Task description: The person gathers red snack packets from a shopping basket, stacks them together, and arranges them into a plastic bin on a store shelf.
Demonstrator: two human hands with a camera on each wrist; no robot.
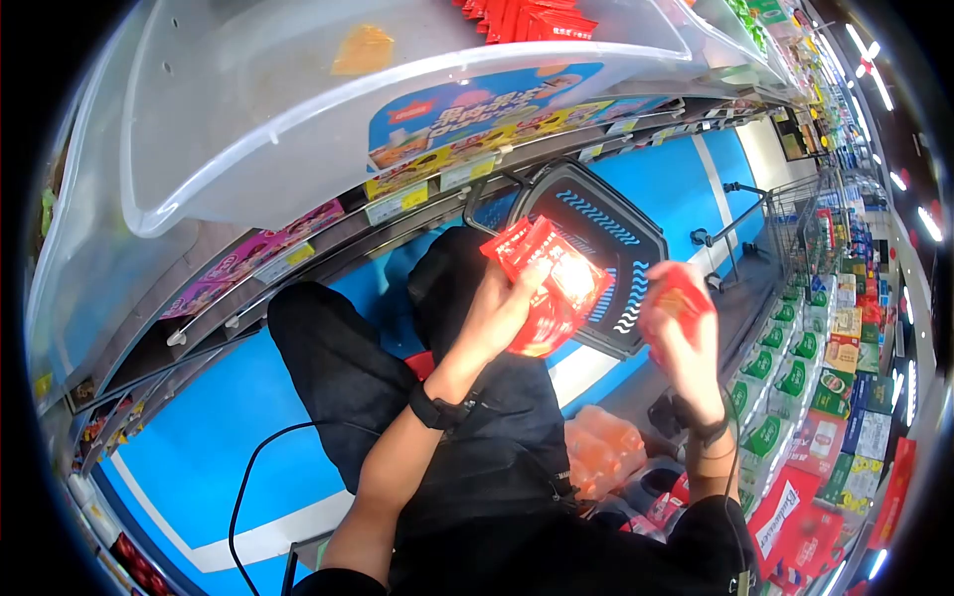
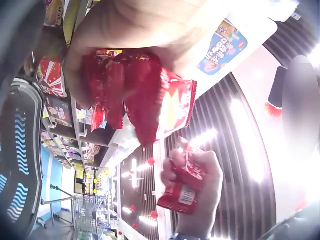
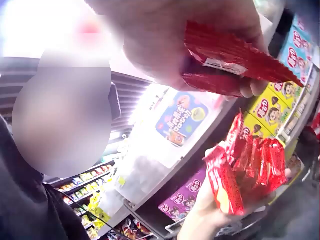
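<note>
My left hand (image 1: 494, 316) grips a bunch of red snack packets (image 1: 568, 283) in front of my body. In the right wrist view several red packets (image 3: 260, 160) stand fanned side by side in that hand, serrated ends showing. Off to the right, my right hand (image 1: 693, 358) holds a red packet (image 2: 181, 197), blurred in the head view. The left wrist view shows its fingers curled round this packet, a white label on the wrapper. A gap separates the two hands. Above them, more red packets (image 1: 542, 22) lie in a clear plastic bin (image 1: 268, 149).
Beyond my hands a dark shopping basket (image 1: 651, 233) sits on the blue floor (image 1: 224, 437). A shopping trolley (image 1: 795, 214) stands farther right, near stacked cartons (image 1: 775, 427). Wrapped orange bottles (image 1: 603, 452) are beside my legs. Shelf edges with price tags (image 1: 397, 204) run under the bin.
</note>
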